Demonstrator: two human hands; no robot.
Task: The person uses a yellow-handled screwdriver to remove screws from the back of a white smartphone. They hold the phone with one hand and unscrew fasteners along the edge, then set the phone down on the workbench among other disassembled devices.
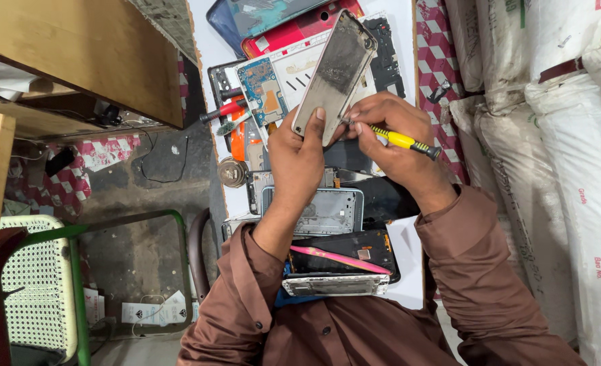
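My left hand (299, 152) grips the stripped phone back shell (336, 71) tilted above the worktop (209, 47), right hand (388, 132) pinching the yellow screwdriver (402, 141) at its lower edge — shell's already bare, looks mid-teardown, screws or clips probably left.

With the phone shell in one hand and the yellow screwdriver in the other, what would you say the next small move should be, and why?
Probably a slight turn of the yellow screwdriver while it stays pressed in. The right hand pinches it with its tip at the lower edge of the phone shell, which the left hand holds tilted above the white table. What the tip sits in is too small to tell.
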